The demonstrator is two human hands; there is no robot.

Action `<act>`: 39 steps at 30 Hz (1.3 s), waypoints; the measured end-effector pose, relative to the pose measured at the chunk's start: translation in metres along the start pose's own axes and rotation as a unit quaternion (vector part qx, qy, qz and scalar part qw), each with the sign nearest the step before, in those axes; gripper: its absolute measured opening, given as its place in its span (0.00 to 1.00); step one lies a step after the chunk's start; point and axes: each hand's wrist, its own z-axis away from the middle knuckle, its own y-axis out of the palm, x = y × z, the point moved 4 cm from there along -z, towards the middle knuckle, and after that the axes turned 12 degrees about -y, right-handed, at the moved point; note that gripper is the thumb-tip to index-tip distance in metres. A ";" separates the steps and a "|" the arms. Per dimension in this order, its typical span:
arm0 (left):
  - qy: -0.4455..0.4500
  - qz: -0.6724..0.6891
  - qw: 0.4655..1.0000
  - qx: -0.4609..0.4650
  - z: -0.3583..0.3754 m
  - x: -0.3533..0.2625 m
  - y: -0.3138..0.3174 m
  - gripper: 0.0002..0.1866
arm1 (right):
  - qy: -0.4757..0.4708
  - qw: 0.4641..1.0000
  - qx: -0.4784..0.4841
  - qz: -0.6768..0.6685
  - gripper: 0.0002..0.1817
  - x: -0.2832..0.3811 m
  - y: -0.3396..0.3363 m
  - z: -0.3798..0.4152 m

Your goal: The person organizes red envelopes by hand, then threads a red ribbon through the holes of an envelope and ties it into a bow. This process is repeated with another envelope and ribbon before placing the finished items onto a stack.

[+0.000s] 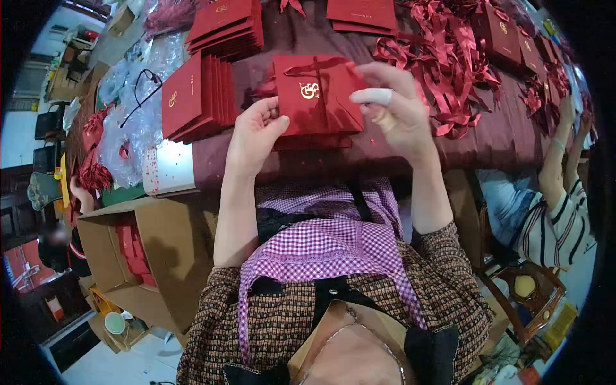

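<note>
My left hand (260, 131) is closed on the left edge of a red paper gift bag (298, 112), its thumb on the front beside a gold emblem. A dark red ribbon (314, 66) crosses the upper part of the bag, and a strand runs down its front. At the bag's upper right is my right hand (398, 112), fingers bent, one wearing a white covering. Its upper fingers are blurred near the ribbon's end; I cannot make out whether they grip it. Another red item (340, 142) shows under the bag's lower edge.
Stacked red bags (199, 96) stand to the left, with more (228, 29) behind. Loose red ribbons (449, 58) lie to the right. Clear plastic wrap (125, 138) and glasses (141, 93) are at far left. An open cardboard box (173, 256) stands below. Another person's arm (555, 151) reaches in at right.
</note>
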 end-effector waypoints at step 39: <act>0.074 -0.031 0.991 0.107 -0.047 0.007 -0.007 0.10 | 0.209 0.912 0.350 0.047 0.10 -0.033 0.096 -0.038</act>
